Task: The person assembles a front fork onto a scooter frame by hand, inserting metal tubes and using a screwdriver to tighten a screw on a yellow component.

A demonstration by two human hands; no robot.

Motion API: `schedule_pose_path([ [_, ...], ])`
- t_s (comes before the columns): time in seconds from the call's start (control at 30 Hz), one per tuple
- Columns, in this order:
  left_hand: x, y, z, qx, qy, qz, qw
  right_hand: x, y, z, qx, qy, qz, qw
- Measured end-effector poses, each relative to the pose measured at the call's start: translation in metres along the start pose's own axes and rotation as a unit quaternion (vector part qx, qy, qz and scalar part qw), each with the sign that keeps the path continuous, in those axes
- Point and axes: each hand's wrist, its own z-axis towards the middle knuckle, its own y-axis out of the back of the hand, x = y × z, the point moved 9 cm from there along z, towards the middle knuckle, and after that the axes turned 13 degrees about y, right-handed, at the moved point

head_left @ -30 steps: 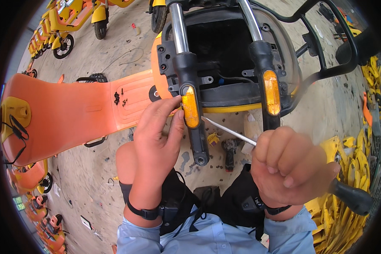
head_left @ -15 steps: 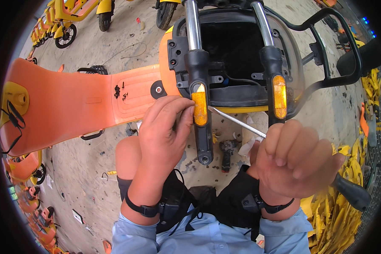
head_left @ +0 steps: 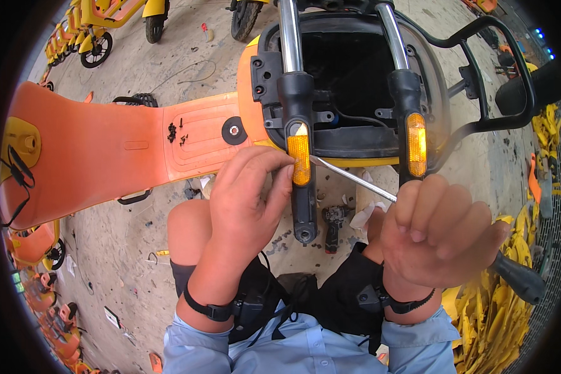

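Your left hand (head_left: 246,202) pinches the amber reflector (head_left: 300,159) on the fork leg (head_left: 301,156) with its fingertips; your right hand (head_left: 439,230) is fisted round a screwdriver (head_left: 353,179), tip at the reflector's edge just beside your left fingers. The reflector is likely light, brittle plastic (hold its edges) — the shaft stiff steel. Beyond your hands lie the overturned orange scooter (head_left: 100,156) and gritty concrete ground (head_left: 106,249) — more scooters crowd around.

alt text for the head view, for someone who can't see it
A left hand pinches an orange reflector on a scooter fork leg while the right hand drives a screwdriver at its edge. The orange scooter lies over concrete.
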Motion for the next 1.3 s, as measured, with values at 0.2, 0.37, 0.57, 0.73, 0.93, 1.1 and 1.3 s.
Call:
schedule_pose_path([
  [0.2, -0.001, 0.002, -0.004, 0.006, -0.008, 0.002, 1.0, -0.002, 0.002, 0.0, 0.006, -0.005, 0.011, 1.0],
  [0.37, 0.003, 0.004, -0.005, 0.029, 0.027, -0.035, 0.999, -0.001, 0.002, -0.001, 0.001, -0.004, 0.01, 1.0],
  [0.57, 0.023, 0.001, -0.009, 0.081, 0.117, 0.04, 0.989, 0.001, 0.002, -0.002, 0.001, -0.002, 0.009, 1.0],
  [0.73, 0.007, 0.006, -0.004, 0.01, 0.062, 0.016, 0.998, 0.001, 0.004, -0.002, 0.004, -0.002, 0.006, 1.0],
  [0.93, -0.019, 0.005, -0.01, -0.024, -0.091, 0.094, 0.991, 0.001, 0.003, -0.002, 0.012, -0.008, 0.014, 1.0],
  [1.1, -0.026, 0.0, -0.011, -0.034, -0.114, 0.128, 0.985, 0.003, 0.004, -0.002, 0.012, -0.013, 0.021, 1.0],
  [1.3, -0.035, -0.003, -0.012, -0.02, -0.135, 0.167, 0.976, 0.006, 0.004, -0.004, 0.004, -0.014, 0.043, 0.999],
])
